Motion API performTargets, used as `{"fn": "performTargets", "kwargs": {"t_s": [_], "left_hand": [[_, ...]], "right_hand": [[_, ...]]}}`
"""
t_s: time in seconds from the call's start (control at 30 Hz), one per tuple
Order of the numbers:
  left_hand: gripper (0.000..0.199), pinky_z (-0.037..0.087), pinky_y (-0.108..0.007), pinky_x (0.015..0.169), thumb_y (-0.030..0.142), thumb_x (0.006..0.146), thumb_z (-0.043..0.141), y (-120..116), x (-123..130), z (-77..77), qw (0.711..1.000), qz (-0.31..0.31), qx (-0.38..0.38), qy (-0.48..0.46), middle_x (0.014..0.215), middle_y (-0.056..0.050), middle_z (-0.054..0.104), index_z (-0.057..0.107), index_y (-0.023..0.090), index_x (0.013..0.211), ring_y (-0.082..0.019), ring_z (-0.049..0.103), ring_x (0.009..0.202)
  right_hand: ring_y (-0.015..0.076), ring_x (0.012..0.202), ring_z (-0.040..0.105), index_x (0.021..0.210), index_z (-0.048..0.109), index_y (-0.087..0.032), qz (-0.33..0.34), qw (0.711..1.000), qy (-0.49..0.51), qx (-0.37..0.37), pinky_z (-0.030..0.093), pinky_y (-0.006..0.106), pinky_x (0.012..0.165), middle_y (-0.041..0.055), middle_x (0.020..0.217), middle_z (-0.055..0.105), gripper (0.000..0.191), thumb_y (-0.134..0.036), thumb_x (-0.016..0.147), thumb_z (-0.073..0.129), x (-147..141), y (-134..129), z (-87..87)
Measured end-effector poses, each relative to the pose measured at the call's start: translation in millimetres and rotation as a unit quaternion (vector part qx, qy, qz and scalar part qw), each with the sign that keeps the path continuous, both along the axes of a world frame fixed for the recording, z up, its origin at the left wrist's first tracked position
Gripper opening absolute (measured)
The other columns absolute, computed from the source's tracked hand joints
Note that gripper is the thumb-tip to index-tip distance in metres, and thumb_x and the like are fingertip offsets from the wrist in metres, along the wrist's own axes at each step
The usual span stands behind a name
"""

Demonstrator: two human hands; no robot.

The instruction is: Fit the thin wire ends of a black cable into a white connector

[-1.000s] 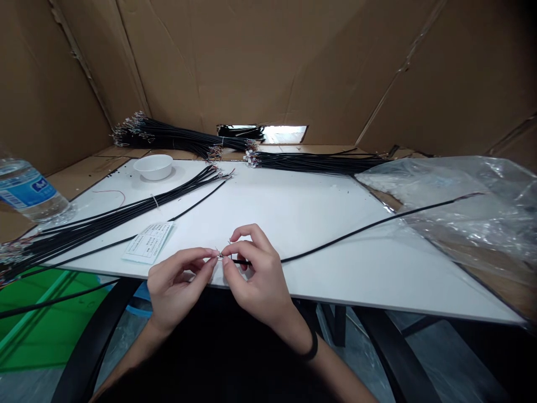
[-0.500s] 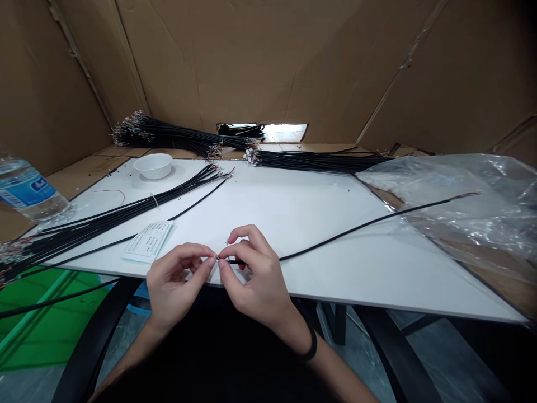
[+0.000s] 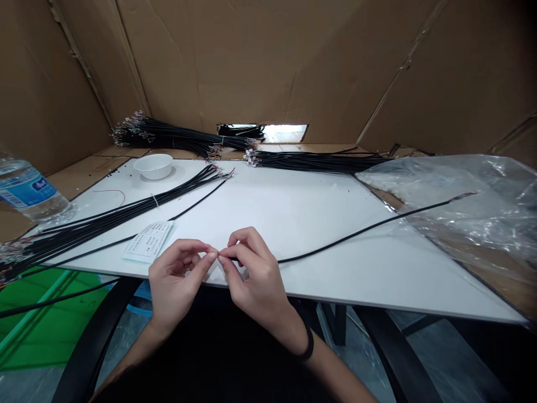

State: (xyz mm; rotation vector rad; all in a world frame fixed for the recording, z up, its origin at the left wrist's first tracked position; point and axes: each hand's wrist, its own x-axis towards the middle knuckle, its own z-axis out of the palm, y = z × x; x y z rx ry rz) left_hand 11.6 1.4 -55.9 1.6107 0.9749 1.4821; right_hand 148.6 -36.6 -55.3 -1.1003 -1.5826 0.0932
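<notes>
A black cable (image 3: 335, 243) runs from my right hand (image 3: 254, 274) out to the right, its far end splitting into thin wires over a plastic bag. The thumb and forefinger of my right hand pinch the cable close to its near end. My left hand (image 3: 180, 277) is closed in a pinch at that same end, its fingertips almost touching those of the right. What it grips seems to be the cable's thin wires, mostly covered by the fingertips. Both hands are held over the front edge of the white table (image 3: 302, 212).
To the left lie a bundle of black cables (image 3: 113, 218), a printed label packet (image 3: 149, 242), a white bowl (image 3: 154, 167) and a water bottle (image 3: 29, 187). More cable bundles (image 3: 314, 161) line the back by the cardboard wall (image 3: 251, 67). A clear plastic bag (image 3: 461, 179) covers the right side.
The pale wires that stuck up by my right forefinger no longer show. My fingertips have shifted slightly upward, and the cable's far end has moved a little to the left.
</notes>
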Motion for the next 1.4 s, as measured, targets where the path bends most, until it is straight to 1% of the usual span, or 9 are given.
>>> {"fn": "performTargets", "kwargs": {"t_s": [0.07, 0.2, 0.27, 0.53, 0.8, 0.93, 1.1, 1.3, 1.4], "left_hand": [[0.012, 0.05, -0.016, 0.048, 0.019, 0.075, 0.079, 1, -1, 0.4, 1.0, -0.016, -0.012, -0.01, 0.072, 0.001, 0.075, 0.07, 0.021, 0.084, -0.01, 0.066, 0.056], [0.019, 0.053, -0.017, 0.049, 0.017, 0.077, 0.078, 4, -6, 1.2, 0.996, -0.082, -0.024, -0.021, 0.079, -0.001, 0.078, 0.071, 0.021, 0.094, -0.009, 0.064, 0.053], [0.02, 0.053, -0.017, 0.047, 0.017, 0.077, 0.077, 4, -7, 2.4, 0.994, -0.098, -0.032, -0.029, 0.08, -0.002, 0.078, 0.07, 0.02, 0.096, -0.01, 0.064, 0.054], [0.024, 0.049, -0.016, 0.046, 0.02, 0.073, 0.081, 2, -5, 9.1, 0.992, -0.081, -0.082, -0.046, 0.073, 0.0, 0.074, 0.067, 0.018, 0.094, -0.011, 0.064, 0.057], [0.031, 0.045, -0.013, 0.044, 0.025, 0.075, 0.08, 5, -6, 15.0, 0.985, -0.112, -0.128, -0.034, 0.068, 0.002, 0.07, 0.064, 0.018, 0.1, -0.007, 0.058, 0.053], [0.025, 0.046, -0.013, 0.046, 0.022, 0.079, 0.076, 2, -6, 16.4, 0.987, -0.112, -0.105, -0.055, 0.073, 0.0, 0.072, 0.065, 0.018, 0.101, -0.007, 0.059, 0.056], [0.028, 0.049, -0.015, 0.048, 0.019, 0.079, 0.076, 6, -9, 11.4, 0.985, -0.146, -0.079, -0.043, 0.079, -0.002, 0.074, 0.064, 0.019, 0.105, -0.009, 0.063, 0.059], [0.026, 0.048, -0.017, 0.05, 0.019, 0.077, 0.077, 1, -7, 12.8, 0.988, -0.114, -0.09, -0.061, 0.077, -0.001, 0.071, 0.065, 0.018, 0.1, -0.009, 0.061, 0.059], [0.026, 0.048, -0.019, 0.053, 0.018, 0.077, 0.076, -1, -6, 13.9, 0.988, -0.118, -0.088, -0.057, 0.078, -0.001, 0.071, 0.064, 0.018, 0.1, -0.01, 0.06, 0.059]], "right_hand": [[0.0133, 0.076, 0.055, 0.083, 0.064, -0.013, 0.004, 1.0, 0.008, 0.009, 0.047, 0.025, 0.064, 0.0064, 0.089, 0.054, 0.011, -0.006, 0.087, 0.056, 0, 0, 1.2], [0.013, 0.075, 0.055, 0.082, 0.063, -0.013, 0.005, 1.0, 0.025, 0.013, 0.047, 0.025, 0.062, 0.0059, 0.089, 0.054, 0.011, -0.006, 0.086, 0.057, 1, 0, 2.2], [0.0131, 0.075, 0.055, 0.082, 0.063, -0.013, 0.004, 1.0, 0.028, 0.01, 0.046, 0.025, 0.061, 0.0059, 0.089, 0.054, 0.01, -0.006, 0.085, 0.058, 1, 1, 2.1], [0.0128, 0.075, 0.055, 0.082, 0.063, -0.014, 0.005, 1.0, 0.018, 0.012, 0.047, 0.025, 0.061, 0.0059, 0.09, 0.054, 0.01, -0.006, 0.086, 0.057, 0, 0, 2.0], [0.0144, 0.078, 0.057, 0.084, 0.061, -0.017, 0.005, 1.0, -0.021, 0.016, 0.049, 0.027, 0.062, 0.0058, 0.092, 0.056, 0.013, -0.007, 0.088, 0.055, -1, -1, -1.2], [0.013, 0.075, 0.056, 0.084, 0.062, -0.015, -0.003, 1.0, -0.002, 0.018, 0.048, 0.025, 0.06, 0.0059, 0.091, 0.055, 0.01, -0.007, 0.086, 0.057, 0, -1, 1.1], [0.0122, 0.073, 0.055, 0.082, 0.064, -0.013, -0.01, 1.0, 0.011, 0.012, 0.046, 0.024, 0.058, 0.0064, 0.089, 0.055, 0.01, -0.007, 0.084, 0.057, 0, -2, 3.9], [0.0133, 0.072, 0.057, 0.081, 0.064, -0.015, -0.024, 1.0, 0.008, 0.007, 0.046, 0.025, 0.057, 0.006, 0.09, 0.056, 0.007, -0.01, 0.08, 0.06, -2, -2, 4.5], [0.0128, 0.07, 0.056, 0.082, 0.066, -0.017, -0.027, 1.0, 0.005, 0.009, 0.047, 0.025, 0.057, 0.0054, 0.09, 0.056, 0.007, -0.01, 0.08, 0.062, -2, -1, 3.9]]}}
